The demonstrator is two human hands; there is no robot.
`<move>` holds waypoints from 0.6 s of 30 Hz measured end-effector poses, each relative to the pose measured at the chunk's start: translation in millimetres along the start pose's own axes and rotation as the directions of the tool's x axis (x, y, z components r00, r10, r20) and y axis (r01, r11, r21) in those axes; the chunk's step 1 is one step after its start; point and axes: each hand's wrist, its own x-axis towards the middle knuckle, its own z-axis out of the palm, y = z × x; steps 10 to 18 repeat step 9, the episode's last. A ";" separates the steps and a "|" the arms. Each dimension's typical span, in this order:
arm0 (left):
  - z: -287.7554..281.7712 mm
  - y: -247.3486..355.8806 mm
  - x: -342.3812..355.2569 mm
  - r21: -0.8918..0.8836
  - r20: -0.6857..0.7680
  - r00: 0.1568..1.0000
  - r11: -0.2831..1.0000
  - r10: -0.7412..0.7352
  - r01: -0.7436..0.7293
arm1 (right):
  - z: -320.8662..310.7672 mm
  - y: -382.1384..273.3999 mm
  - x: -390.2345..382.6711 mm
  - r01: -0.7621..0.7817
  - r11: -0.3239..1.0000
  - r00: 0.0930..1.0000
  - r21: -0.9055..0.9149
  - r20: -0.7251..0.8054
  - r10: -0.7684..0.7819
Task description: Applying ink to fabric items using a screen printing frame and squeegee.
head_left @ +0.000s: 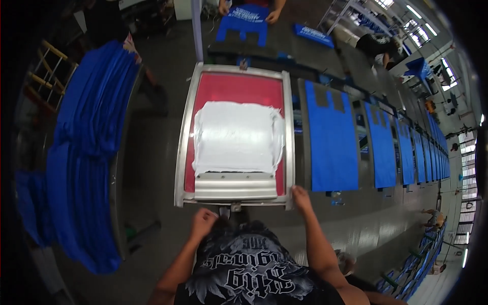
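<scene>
In front of me lies a screen-printing frame [290, 127] of pale metal with a red mesh [239, 87]. White ink [236, 137] covers most of the mesh in a thick, glossy layer. A metal squeegee [235, 187] rests across its near end, touched by neither hand. My right hand [300, 196] is closed on the near right corner of the frame. Just below the near left corner, my left hand [204, 217] is curled loosely, apart from the frame, and nothing shows in it.
To the right, blue bag pieces [333, 142] lie on a long row of boards. Piled blue fabric [86, 127] fills a rack at the left. Across the table, a person's hands [273, 17] hold a printed blue piece [244, 23]. A post [197, 30] rises beyond the frame.
</scene>
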 end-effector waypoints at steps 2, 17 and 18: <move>53.2 13.8 5.2 -0.267 0.247 0.960 0.943 -0.132 0.198 | -16.8 32.6 10.6 -0.114 0.933 0.991 0.341 0.104 0.083; 88.9 7.7 25.6 -0.502 0.164 0.961 0.820 -0.224 0.276 | -13.9 28.3 17.3 -0.271 0.772 0.948 0.575 0.299 0.109; 88.9 7.7 25.6 -0.502 0.164 0.961 0.820 -0.224 0.276 | -13.9 28.3 17.3 -0.271 0.772 0.948 0.575 0.299 0.109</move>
